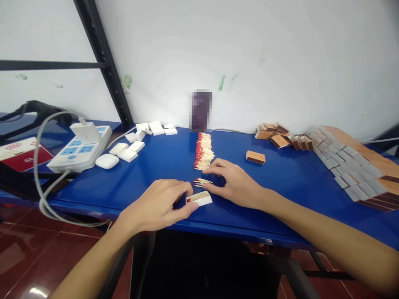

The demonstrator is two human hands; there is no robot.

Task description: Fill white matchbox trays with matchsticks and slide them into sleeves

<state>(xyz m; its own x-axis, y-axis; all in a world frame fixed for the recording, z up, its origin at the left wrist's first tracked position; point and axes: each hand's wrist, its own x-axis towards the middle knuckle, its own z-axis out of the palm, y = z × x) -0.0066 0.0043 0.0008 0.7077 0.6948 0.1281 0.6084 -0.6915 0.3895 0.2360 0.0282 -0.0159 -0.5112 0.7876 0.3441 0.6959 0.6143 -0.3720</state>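
My left hand (160, 203) grips the left end of a small white tray (205, 202) between thumb and fingers; some red-tipped matches (197, 197) lie in it. Just behind the tray, several loose matches (202, 182) rest on the blue table. My right hand (237, 182) is at their right, thumb and fingers apart, with nothing visible between them. Its fingertips are near the front of a long row of matches (203, 153), red heads to the left, which runs back toward the wall.
White trays (128, 155) and a white earphone case (107, 161) are at the left, beside a power strip (84, 149) with cables. One orange matchbox sleeve (255, 157) lies right of centre, more sleeves (279, 140) behind it. Stacked boxes (358, 170) stand far right.
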